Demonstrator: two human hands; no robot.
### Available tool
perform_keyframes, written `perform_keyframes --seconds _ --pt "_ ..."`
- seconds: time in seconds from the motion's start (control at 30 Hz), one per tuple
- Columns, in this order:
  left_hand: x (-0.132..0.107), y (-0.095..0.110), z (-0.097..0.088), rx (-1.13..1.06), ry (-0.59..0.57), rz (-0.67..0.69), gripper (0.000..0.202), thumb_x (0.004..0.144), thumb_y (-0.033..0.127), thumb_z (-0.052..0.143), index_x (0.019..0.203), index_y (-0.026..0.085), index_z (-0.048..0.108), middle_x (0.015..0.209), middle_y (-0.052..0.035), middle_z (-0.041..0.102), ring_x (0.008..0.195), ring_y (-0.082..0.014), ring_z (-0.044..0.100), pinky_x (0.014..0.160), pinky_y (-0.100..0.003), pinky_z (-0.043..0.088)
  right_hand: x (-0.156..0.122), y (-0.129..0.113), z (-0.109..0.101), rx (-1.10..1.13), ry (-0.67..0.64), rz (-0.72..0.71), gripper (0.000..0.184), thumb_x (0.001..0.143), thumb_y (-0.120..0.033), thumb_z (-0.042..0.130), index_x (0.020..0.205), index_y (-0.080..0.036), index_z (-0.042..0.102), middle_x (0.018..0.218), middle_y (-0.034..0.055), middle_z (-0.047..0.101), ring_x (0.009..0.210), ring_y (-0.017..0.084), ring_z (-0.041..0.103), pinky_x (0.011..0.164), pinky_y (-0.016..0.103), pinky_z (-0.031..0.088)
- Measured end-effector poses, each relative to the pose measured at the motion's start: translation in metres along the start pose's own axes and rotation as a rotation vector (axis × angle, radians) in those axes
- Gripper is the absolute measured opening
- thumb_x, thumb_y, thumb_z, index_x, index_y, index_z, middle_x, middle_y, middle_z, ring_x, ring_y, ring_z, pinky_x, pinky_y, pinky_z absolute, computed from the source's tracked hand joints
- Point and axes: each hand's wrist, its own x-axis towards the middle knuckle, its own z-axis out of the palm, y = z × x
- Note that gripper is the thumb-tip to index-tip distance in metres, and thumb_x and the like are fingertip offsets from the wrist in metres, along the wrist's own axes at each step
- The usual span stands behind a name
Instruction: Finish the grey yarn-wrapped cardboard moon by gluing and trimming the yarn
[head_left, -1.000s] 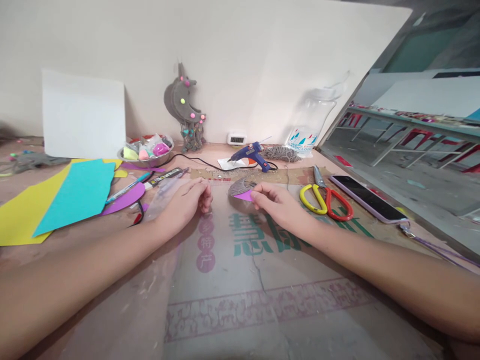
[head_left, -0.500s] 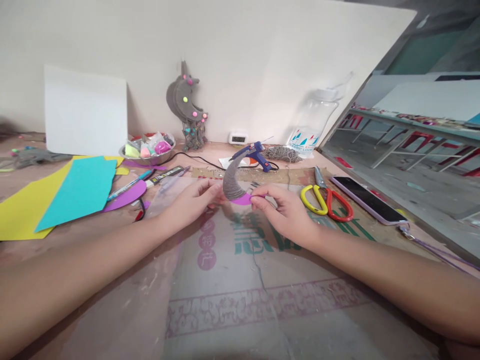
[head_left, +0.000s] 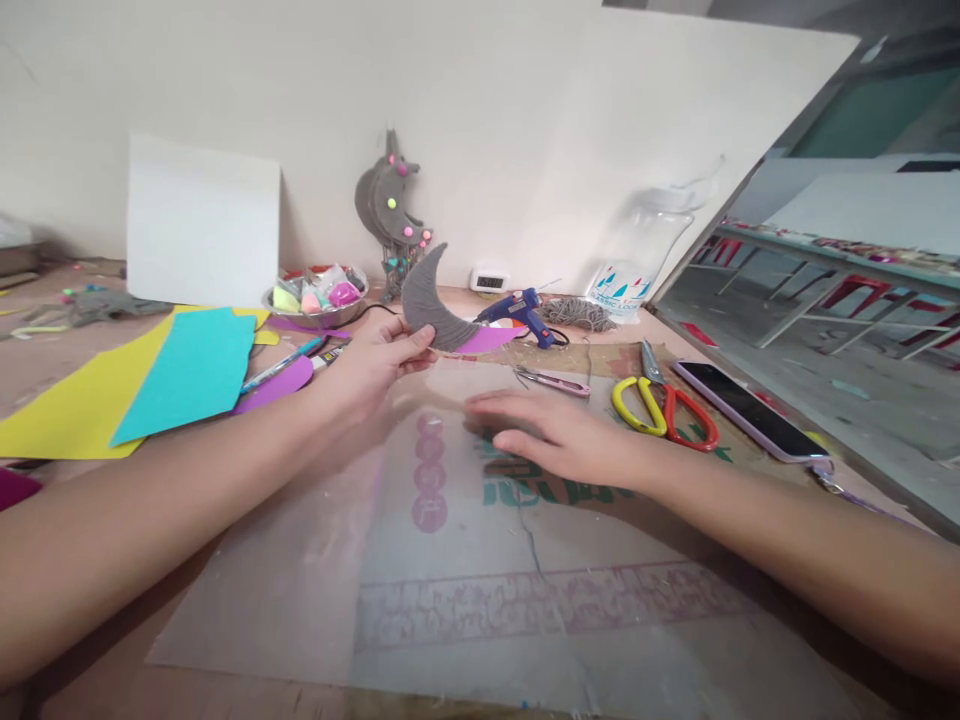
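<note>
Between the thumb and fingers of my left hand [head_left: 390, 355] is a crescent moon [head_left: 435, 303], wrapped in grey yarn, with a bare purple tip [head_left: 491, 339] pointing right. It is held up above the work surface. My right hand [head_left: 551, 430] hovers low over a printed translucent sheet [head_left: 465, 610], fingers stretched out and nothing in them. A strand of grey yarn [head_left: 534, 550] lies along the sheet. Just beyond my right hand lie small pink-handled thread snips [head_left: 555, 381]. Behind the crescent stand a blue glue gun [head_left: 525, 316] and a heap of grey yarn [head_left: 579, 313].
Scissors [head_left: 666, 405] with yellow and red handles and a phone [head_left: 750, 410] lie to the right. Yellow [head_left: 67, 400] and turquoise sheets [head_left: 187, 370] cover the left, near a bowl [head_left: 319, 315]. A clear bottle [head_left: 637, 250] and a decorated moon ornament [head_left: 394, 205] stand behind.
The crescent has moved left and turned, showing more of its grey wrapped side. My right hand has let go of its purple end and dropped lower, fingers opened out. The view has shifted slightly.
</note>
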Motion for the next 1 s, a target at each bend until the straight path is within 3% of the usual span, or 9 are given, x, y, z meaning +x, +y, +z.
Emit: perform_keyframes --seconds 0.1,0.23,0.33,0.4,0.5,0.67,0.8,0.93,1.0 --pt "0.003 0.002 -0.002 -0.013 0.005 -0.021 0.021 0.068 0.029 0.073 0.083 0.017 0.064 0.083 -0.0002 0.064 0.066 -0.0087 0.055 0.069 -0.024 0.044 0.027 0.008 0.015 -0.127 -0.087 0.012 0.065 0.088 -0.051 0.041 0.138 -0.01 0.036 0.145 0.0168 0.033 0.133 0.027 0.031 0.109 0.043 0.026" --pt "0.007 -0.002 -0.007 -0.014 0.025 0.009 0.016 0.068 0.027 0.072 0.076 0.017 0.062 0.07 0.002 0.06 0.062 -0.0086 0.053 0.064 -0.022 0.043 0.068 0.007 0.032 -0.114 -0.074 -0.064 0.072 0.087 -0.052 0.042 0.138 -0.001 0.032 0.148 0.0215 0.021 0.139 0.028 0.016 0.113 0.043 0.016" --pt "0.009 -0.006 -0.012 0.01 0.042 0.026 0.016 0.068 0.026 0.072 0.076 0.017 0.061 0.067 0.003 0.058 0.059 -0.0068 0.052 0.061 -0.021 0.041 0.074 -0.018 0.027 0.141 -0.233 -0.258 0.053 0.089 -0.045 0.043 0.129 -0.01 0.049 0.139 0.0134 0.043 0.134 0.021 0.03 0.11 0.034 0.024" --pt "0.01 -0.009 -0.014 0.001 0.032 0.0 0.015 0.069 0.025 0.071 0.075 0.016 0.061 0.068 0.0029 0.058 0.058 -0.0064 0.051 0.059 -0.02 0.04 0.067 -0.034 0.017 0.396 -0.448 -0.28 0.049 0.097 -0.042 0.021 0.12 -0.019 0.058 0.125 0.0053 0.059 0.118 0.013 0.051 0.099 0.027 0.039" --pt "0.009 -0.012 -0.013 -0.029 0.012 -0.008 0.014 0.07 0.025 0.07 0.075 0.017 0.059 0.066 0.003 0.057 0.057 -0.0075 0.051 0.057 -0.021 0.039 0.061 -0.031 0.009 0.402 -0.215 -0.135 0.048 0.096 -0.043 0.025 0.121 -0.016 0.057 0.121 0.008 0.061 0.112 0.015 0.056 0.095 0.027 0.043" --pt "0.012 -0.011 -0.016 -0.018 0.029 0.046 0.018 0.069 0.025 0.071 0.081 0.017 0.06 0.07 0.001 0.061 0.06 -0.0095 0.054 0.061 -0.024 0.043 0.081 0.006 0.033 -0.072 -0.014 -0.071 0.066 0.089 -0.048 0.041 0.133 0.0 0.04 0.144 0.0238 0.029 0.136 0.031 0.022 0.112 0.046 0.016" --pt "0.018 -0.017 -0.027 0.039 0.085 0.01 0.017 0.068 0.026 0.071 0.076 0.016 0.06 0.063 0.0026 0.058 0.052 -0.0068 0.05 0.053 -0.02 0.039 0.088 -0.026 0.044 0.023 -0.158 -0.249 0.063 0.08 -0.049 0.056 0.13 -0.011 0.048 0.142 0.013 0.039 0.135 0.024 0.027 0.113 0.035 0.019" --pt "0.021 -0.023 -0.034 0.043 0.073 -0.025 0.019 0.065 0.025 0.073 0.075 0.016 0.06 0.067 0.0026 0.06 0.055 -0.0056 0.052 0.055 -0.019 0.04 0.069 -0.07 0.029 0.534 -0.727 -0.444 0.026 0.09 -0.021 0.047 0.109 -0.017 0.065 0.122 0.001 0.061 0.119 0.009 0.05 0.1 0.015 0.035" --pt "0.022 -0.026 -0.034 0.073 0.058 -0.008 0.02 0.065 0.027 0.074 0.074 0.016 0.06 0.065 0.003 0.059 0.054 -0.0056 0.052 0.054 -0.02 0.039 0.063 -0.07 0.024 0.618 -0.649 -0.313 0.035 0.095 -0.024 0.034 0.114 -0.015 0.061 0.121 0.0025 0.061 0.113 0.009 0.055 0.094 0.017 0.041"
